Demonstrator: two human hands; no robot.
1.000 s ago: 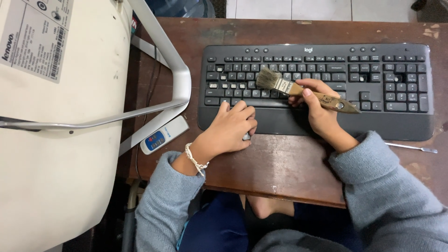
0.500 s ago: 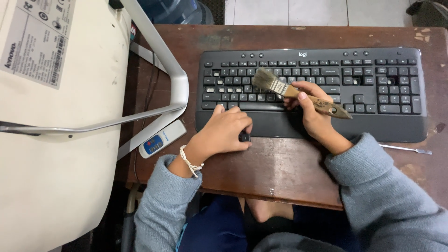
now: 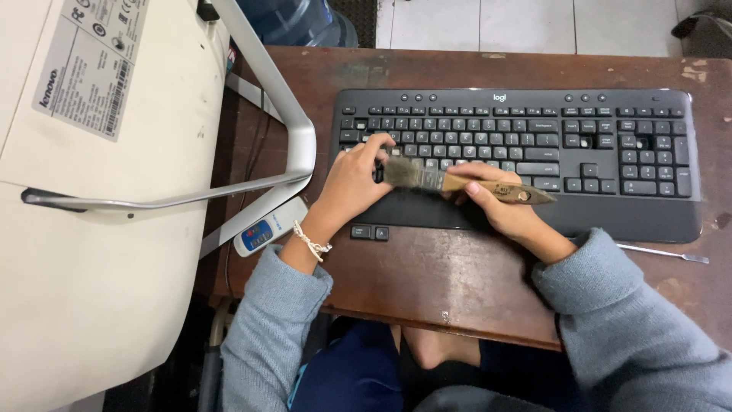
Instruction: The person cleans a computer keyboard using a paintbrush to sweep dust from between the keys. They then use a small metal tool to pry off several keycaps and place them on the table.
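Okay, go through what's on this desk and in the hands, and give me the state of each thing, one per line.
keyboard: flat on the desk, a few keys missing
paintbrush: held, bristles on the keys
right hand: shut on the paintbrush handle
left hand: resting on the keyboard's left end
two loose keycaps: off, lying on the wooden desk

Brush bristles [image 3: 402,172] (motion-blurred)

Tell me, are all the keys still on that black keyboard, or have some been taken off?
Some are off. Two loose keycaps lie on the wooden desk just below the keyboard, beside the left hand.
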